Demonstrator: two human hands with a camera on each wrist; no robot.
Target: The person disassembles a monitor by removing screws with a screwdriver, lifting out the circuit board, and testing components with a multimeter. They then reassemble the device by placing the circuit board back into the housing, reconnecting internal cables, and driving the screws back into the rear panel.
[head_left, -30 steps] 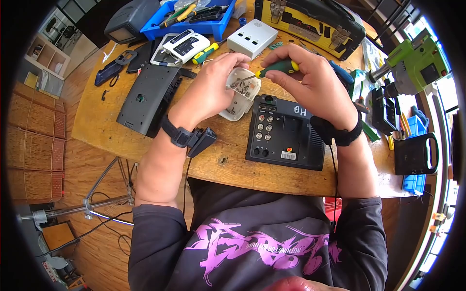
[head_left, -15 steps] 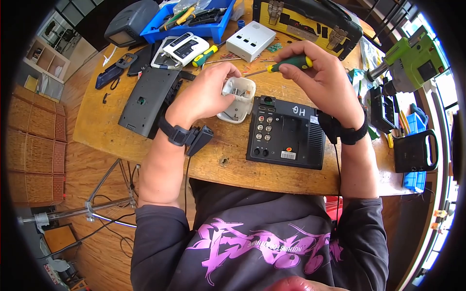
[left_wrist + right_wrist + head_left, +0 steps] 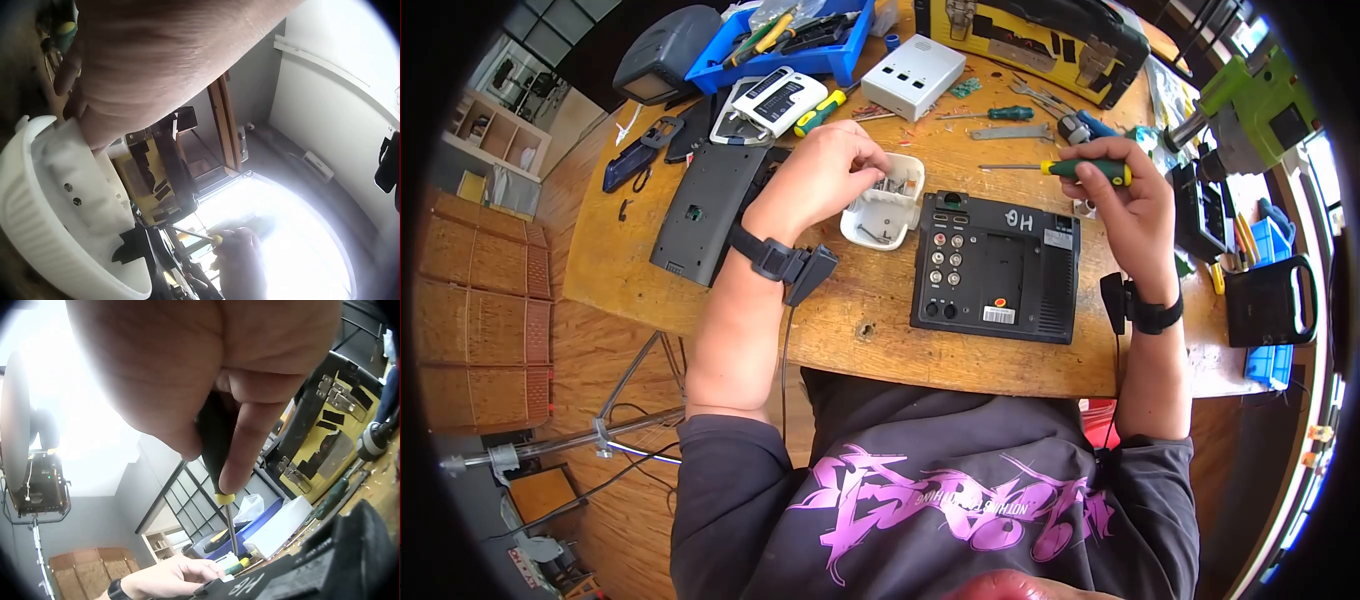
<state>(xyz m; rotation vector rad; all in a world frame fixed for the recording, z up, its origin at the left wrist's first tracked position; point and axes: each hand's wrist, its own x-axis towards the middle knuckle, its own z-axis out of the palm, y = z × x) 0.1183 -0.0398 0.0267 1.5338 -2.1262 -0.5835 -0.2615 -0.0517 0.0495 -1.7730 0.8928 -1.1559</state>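
My left hand [image 3: 820,180] is at the left rim of a white two-part plastic container [image 3: 866,212], with thumb and fingers curled over its edge. Small metal screws [image 3: 892,186] lie inside it. In the left wrist view, fingers meet the wall of the white container [image 3: 28,212]. My right hand [image 3: 1138,212] grips a green and yellow screwdriver [image 3: 1106,172] by the handle, its shaft pointing left above the bench. Below, a black device [image 3: 1000,270] marked HQ lies with its socket panel up. The right wrist view shows the screwdriver shaft [image 3: 231,528] extending from the grip.
A black casing [image 3: 712,205] lies left of the container. Behind stand a blue tray [image 3: 830,62] of tools, a white box [image 3: 913,78] and a yellow toolbox [image 3: 1040,55]. Another screwdriver [image 3: 1010,114] lies at the back. A green drill [image 3: 1260,115] stands at right.
My right hand has drawn the screwdriver from the container and moved right, past the black device. The left hand stays at the container, which is now more exposed.
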